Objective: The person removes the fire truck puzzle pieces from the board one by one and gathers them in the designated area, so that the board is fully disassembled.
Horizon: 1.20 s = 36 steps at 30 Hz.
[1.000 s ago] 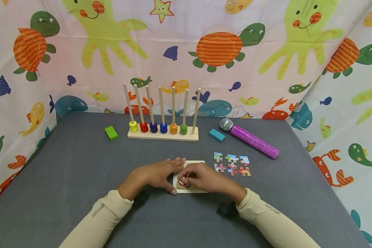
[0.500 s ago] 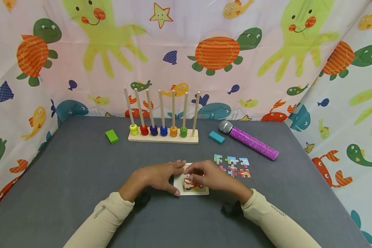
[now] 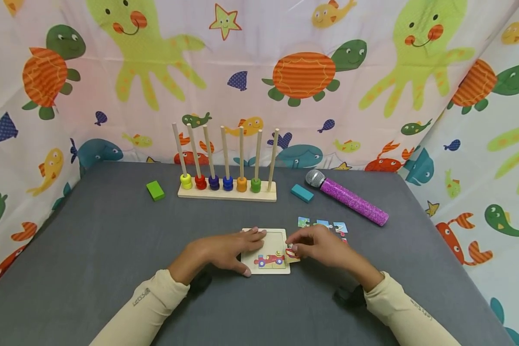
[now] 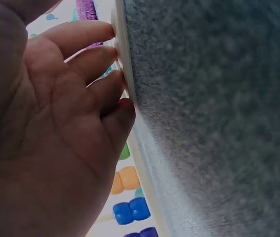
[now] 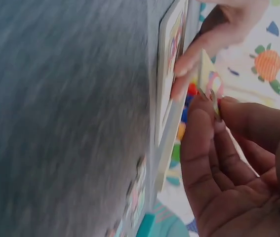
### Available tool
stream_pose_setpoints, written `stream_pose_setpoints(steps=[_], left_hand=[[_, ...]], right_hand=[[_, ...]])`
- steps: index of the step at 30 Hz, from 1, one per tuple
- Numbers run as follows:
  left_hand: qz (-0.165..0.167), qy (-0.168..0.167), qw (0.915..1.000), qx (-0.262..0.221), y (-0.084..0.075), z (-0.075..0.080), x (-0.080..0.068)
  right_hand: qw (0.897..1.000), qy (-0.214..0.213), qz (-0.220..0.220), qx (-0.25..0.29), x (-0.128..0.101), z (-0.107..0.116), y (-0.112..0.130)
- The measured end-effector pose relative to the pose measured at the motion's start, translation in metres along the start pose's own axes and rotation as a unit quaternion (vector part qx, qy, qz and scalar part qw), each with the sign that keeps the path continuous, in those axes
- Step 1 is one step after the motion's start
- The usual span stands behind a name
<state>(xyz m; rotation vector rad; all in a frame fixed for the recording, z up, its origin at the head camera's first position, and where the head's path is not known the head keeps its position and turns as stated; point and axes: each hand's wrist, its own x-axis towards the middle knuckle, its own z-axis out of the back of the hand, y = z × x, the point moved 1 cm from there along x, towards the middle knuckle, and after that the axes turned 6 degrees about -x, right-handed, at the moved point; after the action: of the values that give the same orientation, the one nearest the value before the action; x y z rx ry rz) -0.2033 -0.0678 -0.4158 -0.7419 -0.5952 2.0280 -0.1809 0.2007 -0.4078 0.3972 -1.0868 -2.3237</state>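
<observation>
The table [image 3: 91,250] is grey; the microphone [image 3: 348,198] glitters purple with a silver head. Rings [image 3: 220,183] run yellow, red, navy, blue, orange, green, flanked by a green block [image 3: 155,190] and a teal block [image 3: 302,192].

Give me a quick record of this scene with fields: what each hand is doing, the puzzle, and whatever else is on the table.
Left hand: rests on the left edge of the puzzle tray, fingers flat
Right hand: pinches a puzzle piece at the tray's right edge
Tray contents: a red car picture along the bottom row, upper area unfilled
Loose pieces: on the table beyond the right hand
Peg rack: seven pegs, one bead on each of six
Also on the table: green block, teal block, purple glitter microphone
</observation>
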Motion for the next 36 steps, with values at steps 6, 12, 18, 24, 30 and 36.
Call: stream_pose_setpoints(steps=[6,12,18,24,30,36], left_hand=[[0.020,-0.005,0.9997,-0.010,0.003,-0.005,0.001],[0.034,-0.014,0.9993,-0.011,0.004,-0.005,0.001],[0.038,-0.015,0.9990,-0.019,0.002,-0.001,0.001],[0.042,-0.016,0.9987,-0.022,0.001,0.000,0.002],[0.036,-0.015,0.9988,-0.028,0.003,-0.002,0.003],[0.036,-0.013,0.9989,-0.027,0.003,-0.001,0.003]], right_hand=[[1.000,-0.003,-0.003,-0.012,-0.012,0.009,-0.013],[0.998,-0.015,-0.002,-0.053,-0.019,0.011,-0.024],[0.995,-0.037,-0.009,-0.088,-0.020,0.014,-0.026],[0.994,-0.040,-0.021,-0.100,-0.018,0.014,-0.027],[0.994,-0.017,-0.038,-0.100,-0.013,0.016,-0.024],[0.996,0.014,-0.059,-0.068,-0.010,0.019,-0.021]])
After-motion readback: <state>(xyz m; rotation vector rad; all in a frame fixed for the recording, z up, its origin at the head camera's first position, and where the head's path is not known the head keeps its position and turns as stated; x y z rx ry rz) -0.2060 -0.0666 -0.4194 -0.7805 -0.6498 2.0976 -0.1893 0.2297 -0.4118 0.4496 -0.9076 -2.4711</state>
